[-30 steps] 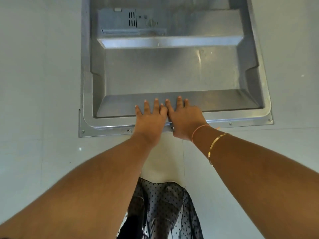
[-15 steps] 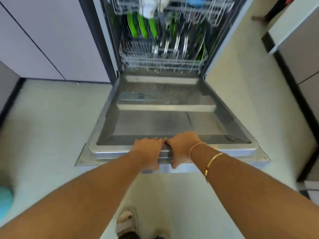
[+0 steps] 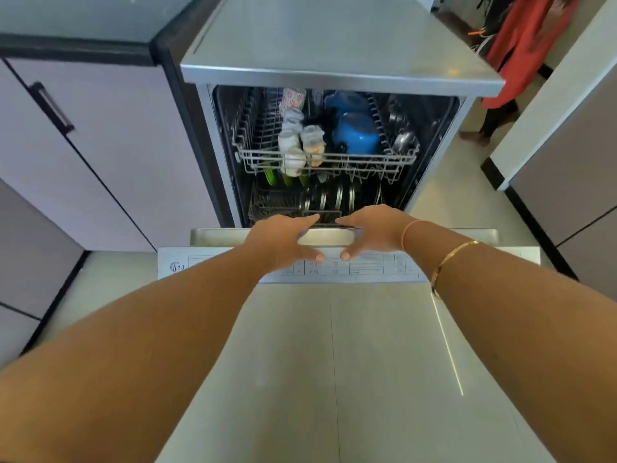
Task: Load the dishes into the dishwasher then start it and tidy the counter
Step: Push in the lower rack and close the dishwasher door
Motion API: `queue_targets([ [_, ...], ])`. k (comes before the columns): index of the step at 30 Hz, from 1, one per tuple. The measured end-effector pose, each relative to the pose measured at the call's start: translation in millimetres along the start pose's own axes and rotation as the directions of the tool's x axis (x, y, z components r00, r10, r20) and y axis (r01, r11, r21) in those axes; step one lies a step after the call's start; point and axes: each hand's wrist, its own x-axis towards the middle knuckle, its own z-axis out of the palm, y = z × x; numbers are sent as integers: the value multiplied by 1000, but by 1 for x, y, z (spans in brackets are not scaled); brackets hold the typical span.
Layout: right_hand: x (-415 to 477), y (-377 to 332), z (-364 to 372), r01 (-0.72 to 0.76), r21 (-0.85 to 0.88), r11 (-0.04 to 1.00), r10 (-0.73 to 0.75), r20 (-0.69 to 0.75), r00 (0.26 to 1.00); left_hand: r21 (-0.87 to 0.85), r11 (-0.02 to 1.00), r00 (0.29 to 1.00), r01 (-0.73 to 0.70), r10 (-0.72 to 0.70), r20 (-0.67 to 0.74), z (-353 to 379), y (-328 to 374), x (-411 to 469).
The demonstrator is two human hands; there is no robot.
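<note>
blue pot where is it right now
In the head view, the blue pot sits in the dishwasher's upper rack, right of centre, between white cups on its left and steel vessels.

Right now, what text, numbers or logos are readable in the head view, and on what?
"13": beside a round logo at the left end of the control panel on the dishwasher door.
Printed labels and symbols along the rest of that panel: too small and blurred to read. The left hand and right hand, gripping the door's edge, cover some.
Nothing else legible.
</note>
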Motion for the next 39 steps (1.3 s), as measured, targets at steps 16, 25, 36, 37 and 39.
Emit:
queue_targets([
  [16, 102, 25, -63, -102, 98, 990, 140, -579, 804, -37, 979, 922, 199, -200, -332, -109, -3, 132],
  [25, 180, 51, -102, -120, -157, 980, -51, -788, 613, 154, 967, 873, 204, -109, -475, -140, -25, 200],
  [36, 191, 59, -119, -83, -264, 961, -168, -795, 582, 393, 916, 957, 78, 42, -287, -170, -42, 193],
  [37, 193, 56, -120, -97, -267, 959, -169, -810, 561, 382, 920, 946, 86, 45, -320, -166, -43, 196],
  [39, 199, 51, -124, -128, -284, 950, -175, -827, 534, 409, 906, 889, 110, 94, -448, -156, -46, 202],
])
